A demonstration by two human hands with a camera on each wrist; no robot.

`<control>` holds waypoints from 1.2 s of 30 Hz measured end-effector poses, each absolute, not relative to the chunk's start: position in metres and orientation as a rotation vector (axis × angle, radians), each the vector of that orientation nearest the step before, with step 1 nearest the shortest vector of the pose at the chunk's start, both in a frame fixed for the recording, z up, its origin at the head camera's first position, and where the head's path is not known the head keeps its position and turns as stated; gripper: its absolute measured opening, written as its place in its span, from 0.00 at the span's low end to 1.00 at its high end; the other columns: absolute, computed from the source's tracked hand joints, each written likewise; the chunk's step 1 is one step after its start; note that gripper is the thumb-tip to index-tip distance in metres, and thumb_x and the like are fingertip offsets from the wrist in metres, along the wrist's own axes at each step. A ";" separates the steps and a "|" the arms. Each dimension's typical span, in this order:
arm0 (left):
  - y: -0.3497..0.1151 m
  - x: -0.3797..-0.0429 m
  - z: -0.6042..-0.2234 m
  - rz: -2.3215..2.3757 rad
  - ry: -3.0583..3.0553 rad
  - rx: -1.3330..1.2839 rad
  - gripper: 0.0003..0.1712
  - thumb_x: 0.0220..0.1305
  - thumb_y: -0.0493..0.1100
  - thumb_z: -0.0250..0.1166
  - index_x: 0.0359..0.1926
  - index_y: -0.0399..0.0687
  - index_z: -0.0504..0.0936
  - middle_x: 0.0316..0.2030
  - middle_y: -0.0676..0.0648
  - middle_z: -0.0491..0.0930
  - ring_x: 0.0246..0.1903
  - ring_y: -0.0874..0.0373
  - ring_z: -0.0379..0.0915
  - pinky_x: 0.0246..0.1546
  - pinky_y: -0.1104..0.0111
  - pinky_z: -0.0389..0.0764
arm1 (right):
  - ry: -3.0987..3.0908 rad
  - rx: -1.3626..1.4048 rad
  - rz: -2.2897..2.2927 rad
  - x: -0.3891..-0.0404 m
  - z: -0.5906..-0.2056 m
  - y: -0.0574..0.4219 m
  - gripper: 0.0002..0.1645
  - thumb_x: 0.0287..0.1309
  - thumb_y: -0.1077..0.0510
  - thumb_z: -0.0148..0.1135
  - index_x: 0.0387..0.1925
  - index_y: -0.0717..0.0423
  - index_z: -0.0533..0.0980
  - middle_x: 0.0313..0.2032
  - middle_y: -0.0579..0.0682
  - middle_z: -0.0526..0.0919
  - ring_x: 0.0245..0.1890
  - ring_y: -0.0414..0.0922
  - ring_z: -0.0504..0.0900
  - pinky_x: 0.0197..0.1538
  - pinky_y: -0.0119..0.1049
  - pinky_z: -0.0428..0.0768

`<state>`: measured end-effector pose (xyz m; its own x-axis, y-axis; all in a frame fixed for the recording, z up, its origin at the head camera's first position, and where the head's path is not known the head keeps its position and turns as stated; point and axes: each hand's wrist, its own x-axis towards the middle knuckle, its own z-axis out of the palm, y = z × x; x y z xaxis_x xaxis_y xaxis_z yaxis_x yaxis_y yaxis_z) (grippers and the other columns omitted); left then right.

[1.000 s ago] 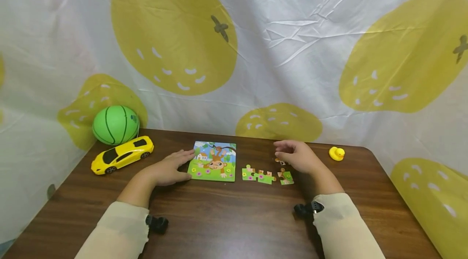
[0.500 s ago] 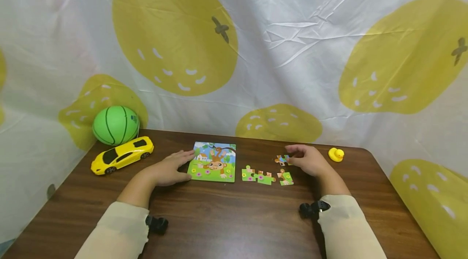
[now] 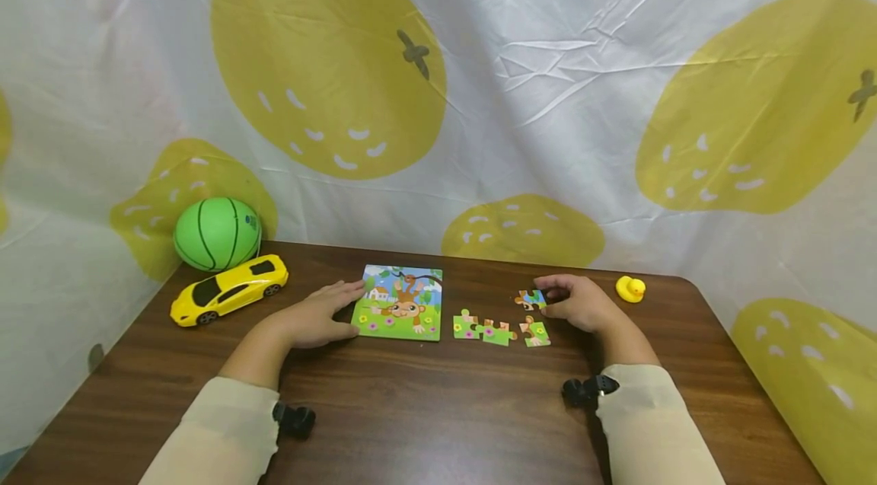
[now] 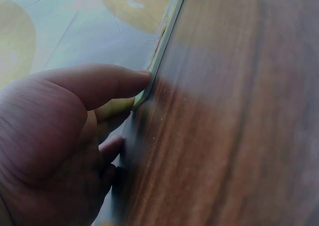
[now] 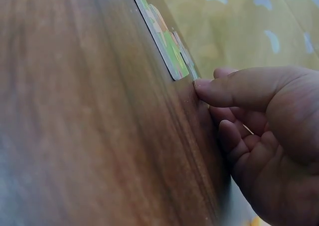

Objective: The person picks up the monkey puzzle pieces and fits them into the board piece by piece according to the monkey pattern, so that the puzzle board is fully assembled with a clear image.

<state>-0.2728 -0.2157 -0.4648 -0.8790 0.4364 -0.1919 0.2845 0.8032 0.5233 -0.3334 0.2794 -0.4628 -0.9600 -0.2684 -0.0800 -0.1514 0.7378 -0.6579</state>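
A square picture board (image 3: 397,302) showing a monkey lies flat on the table. My left hand (image 3: 317,317) rests against its left side, thumb at the near corner and fingers reaching the left edge; the left wrist view shows the thumb (image 4: 119,84) touching the board's thin edge. To the right, my right hand (image 3: 578,302) pinches a blue-and-brown puzzle piece (image 3: 529,299) at its right side between thumb and fingers. Nearer lies a green-and-brown puzzle piece (image 3: 535,331). Left of that, two joined puzzle pieces (image 3: 496,333) with flowers lie flat.
A green ball (image 3: 216,234) and a yellow toy car (image 3: 230,291) stand at the left of the brown table (image 3: 438,409). A small yellow rubber duck (image 3: 630,288) sits at the back right. A fruit-patterned curtain (image 3: 541,127) hangs behind the table.
My right hand has moved rightward, uncovering the blue-and-brown puzzle piece, which has turned slightly under the fingers. The left hand and the picture board have stayed in place.
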 end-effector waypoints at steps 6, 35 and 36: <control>-0.216 -0.273 -0.465 0.720 2.684 0.549 0.48 0.72 0.56 0.67 0.84 0.46 0.59 0.86 0.42 0.53 0.86 0.32 0.39 0.84 0.34 0.45 | 2.775 -0.337 -0.980 -0.333 -0.460 0.278 0.30 0.61 0.59 0.76 0.65 0.56 0.82 0.55 0.59 0.88 0.59 0.55 0.84 0.62 0.47 0.82; -0.215 -0.271 -0.463 0.723 2.687 0.543 0.48 0.72 0.57 0.67 0.84 0.46 0.59 0.86 0.42 0.53 0.86 0.32 0.39 0.84 0.33 0.44 | 2.869 -0.371 -0.945 -0.328 -0.451 0.261 0.18 0.73 0.55 0.64 0.61 0.50 0.86 0.57 0.57 0.89 0.55 0.52 0.86 0.59 0.52 0.84; -0.215 -0.271 -0.463 0.721 2.687 0.546 0.48 0.73 0.57 0.67 0.84 0.46 0.59 0.86 0.41 0.53 0.86 0.32 0.39 0.84 0.33 0.44 | 2.862 -0.388 -0.955 -0.328 -0.449 0.258 0.18 0.73 0.55 0.64 0.61 0.50 0.86 0.57 0.56 0.89 0.55 0.52 0.86 0.58 0.51 0.85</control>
<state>-0.2709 -0.2146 -0.4627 -0.8812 0.4330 -0.1899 0.2797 0.8012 0.5290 -0.3276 0.2580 -0.4494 -0.9627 -0.2702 -0.0135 -0.2080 0.7710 -0.6019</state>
